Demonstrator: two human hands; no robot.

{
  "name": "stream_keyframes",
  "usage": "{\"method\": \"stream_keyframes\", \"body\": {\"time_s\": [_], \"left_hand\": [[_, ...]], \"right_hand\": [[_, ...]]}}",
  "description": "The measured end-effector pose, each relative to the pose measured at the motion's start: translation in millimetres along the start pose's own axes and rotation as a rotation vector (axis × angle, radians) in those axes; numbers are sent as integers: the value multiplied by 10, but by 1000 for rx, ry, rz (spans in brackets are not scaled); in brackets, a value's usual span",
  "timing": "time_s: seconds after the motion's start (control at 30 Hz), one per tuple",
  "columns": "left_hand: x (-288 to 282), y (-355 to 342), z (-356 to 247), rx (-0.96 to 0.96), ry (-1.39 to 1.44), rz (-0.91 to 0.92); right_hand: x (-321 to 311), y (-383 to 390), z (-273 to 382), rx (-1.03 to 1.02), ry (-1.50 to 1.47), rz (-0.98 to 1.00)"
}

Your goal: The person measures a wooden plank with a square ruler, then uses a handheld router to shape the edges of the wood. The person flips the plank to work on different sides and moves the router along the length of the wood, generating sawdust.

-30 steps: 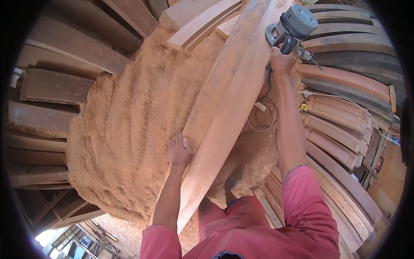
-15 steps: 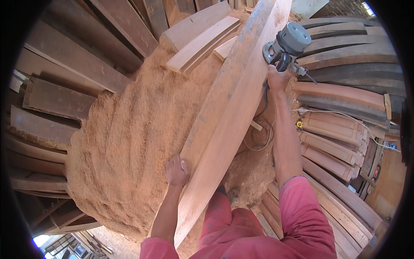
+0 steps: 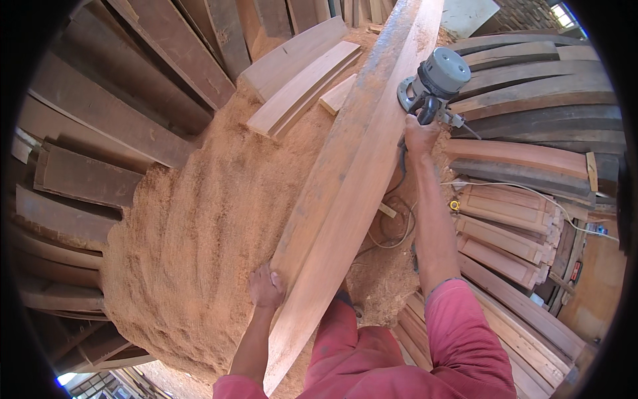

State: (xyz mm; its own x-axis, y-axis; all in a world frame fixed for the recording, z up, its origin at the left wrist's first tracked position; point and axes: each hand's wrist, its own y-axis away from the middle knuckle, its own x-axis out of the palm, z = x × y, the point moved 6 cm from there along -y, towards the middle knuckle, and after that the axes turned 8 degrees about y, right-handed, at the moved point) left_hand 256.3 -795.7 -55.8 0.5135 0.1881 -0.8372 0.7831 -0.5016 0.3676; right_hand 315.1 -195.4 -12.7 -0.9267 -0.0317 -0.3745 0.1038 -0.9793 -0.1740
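A long wooden plank (image 3: 345, 219) runs from the lower middle up to the top of the view, lying against a wider, dusty board (image 3: 325, 183) on its left. My right hand (image 3: 421, 135) is wrapped round the black handle of a grey handheld router (image 3: 444, 73), whose base sits at the plank's right edge, far from me. The bit is hidden. Nearer my body, my left hand (image 3: 266, 287) grips the left edge of the dusty board, fingers curled on it.
A big heap of sawdust (image 3: 199, 253) spreads to the left. Curved pieces (image 3: 302, 86) lie at its far end. Dark boards (image 3: 100, 106) lean along the left; curved timbers (image 3: 531, 93) and panelled pieces (image 3: 505, 233) are stacked right. A cable (image 3: 392, 243) loops below the plank; a yellow tape measure (image 3: 454, 205) lies nearby.
The router and my right hand have come slightly nearer along the plank's right edge. My view has shifted a little. My left hand keeps its hold on the board.
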Motion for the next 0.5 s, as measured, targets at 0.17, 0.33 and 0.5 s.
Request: {"method": "stream_keyframes", "body": {"time_s": [0.17,0.33,0.5], "left_hand": [[43,58,81,-9,6,-21],[11,-33,-20,-6,-15,42],[84,19,87,-26,-38,49]], "right_hand": [[13,-31,156,-1,46,6],[5,-225,103,4,11,7],[55,-379,109,-30,51,-6]]}}
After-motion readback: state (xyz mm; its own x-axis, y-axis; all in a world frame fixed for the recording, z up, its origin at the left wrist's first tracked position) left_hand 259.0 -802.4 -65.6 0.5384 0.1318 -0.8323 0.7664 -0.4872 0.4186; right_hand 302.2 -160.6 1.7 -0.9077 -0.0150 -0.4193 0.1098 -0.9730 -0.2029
